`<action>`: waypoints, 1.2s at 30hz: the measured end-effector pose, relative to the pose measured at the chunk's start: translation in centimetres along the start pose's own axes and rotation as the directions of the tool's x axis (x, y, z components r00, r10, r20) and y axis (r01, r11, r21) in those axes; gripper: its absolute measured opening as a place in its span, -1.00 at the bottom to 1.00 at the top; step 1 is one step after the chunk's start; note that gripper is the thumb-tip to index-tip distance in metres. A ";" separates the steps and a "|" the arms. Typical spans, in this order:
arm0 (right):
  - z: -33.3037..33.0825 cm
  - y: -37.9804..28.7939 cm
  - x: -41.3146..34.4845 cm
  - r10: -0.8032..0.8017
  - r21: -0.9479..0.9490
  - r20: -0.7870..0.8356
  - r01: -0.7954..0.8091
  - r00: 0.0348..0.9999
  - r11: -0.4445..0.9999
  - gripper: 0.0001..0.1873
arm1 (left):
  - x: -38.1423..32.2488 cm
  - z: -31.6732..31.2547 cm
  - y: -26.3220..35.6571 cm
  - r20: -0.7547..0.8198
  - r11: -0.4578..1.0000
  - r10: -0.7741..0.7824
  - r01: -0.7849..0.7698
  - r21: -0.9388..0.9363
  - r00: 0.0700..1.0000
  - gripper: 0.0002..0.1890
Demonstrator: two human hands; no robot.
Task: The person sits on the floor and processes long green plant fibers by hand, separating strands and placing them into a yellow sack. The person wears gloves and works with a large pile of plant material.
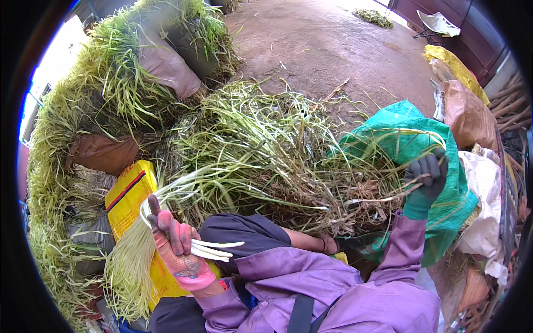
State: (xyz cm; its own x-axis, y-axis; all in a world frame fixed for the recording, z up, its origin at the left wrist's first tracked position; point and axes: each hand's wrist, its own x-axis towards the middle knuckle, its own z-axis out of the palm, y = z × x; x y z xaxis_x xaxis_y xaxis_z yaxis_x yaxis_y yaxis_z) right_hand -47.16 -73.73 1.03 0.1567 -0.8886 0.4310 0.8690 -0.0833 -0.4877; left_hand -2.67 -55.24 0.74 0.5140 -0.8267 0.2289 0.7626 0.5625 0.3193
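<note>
My left hand [177,245], in a pink glove with dark-stained fingers, grips several slim leafy stalks. Their white stem ends [214,248] stick out to the right, and the pale green leaves trail up and left. A bundle of pale leafy stalks [131,258] hangs beside that hand over a yellow plastic sack [127,204]. Out to the right, my right hand [425,175], in a dark grey and teal glove, is closed around withered strands [387,199]. Between the hands lies a tangled heap of similar leafy stalks [266,145], with brown roots [333,212] toward me.
Bundled greens, some wrapped in a pinkish sack [166,62] and a brown sheet [106,152], are stacked along the left. A green woven sack [449,233] lies under my right arm. More sacks [470,112], sticks [512,102] and a folding chair [437,23] stand right.
</note>
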 end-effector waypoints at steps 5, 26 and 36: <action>2.7 10.2 -3.8 0.338 -0.512 -0.344 -0.477 0.876 0.714 -0.69 | -0.5 1.1 -4.8 -0.321 0.911 -0.104 0.220 0.350 0.941 -0.55; 7.7 18.7 -7.5 0.715 -0.675 -0.142 -0.595 0.685 0.436 -0.71 | -3.0 0.0 -11.7 -0.547 0.608 -0.292 0.594 0.528 0.785 -0.49; 7.9 22.1 -7.5 0.600 -0.375 -0.336 -0.688 0.726 0.622 -0.85 | -3.0 0.2 -12.1 -0.586 0.600 -0.170 0.555 0.576 0.792 -0.50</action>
State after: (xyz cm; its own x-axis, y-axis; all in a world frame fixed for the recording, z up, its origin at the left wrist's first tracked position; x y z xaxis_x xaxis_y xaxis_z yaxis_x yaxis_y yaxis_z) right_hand -25.45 -65.34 -6.96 0.4781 -0.8464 -0.2347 0.2568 0.3903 -0.8842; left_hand -13.48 -59.59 -3.60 0.5074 -0.7570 -0.4116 0.5162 -0.1155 0.8487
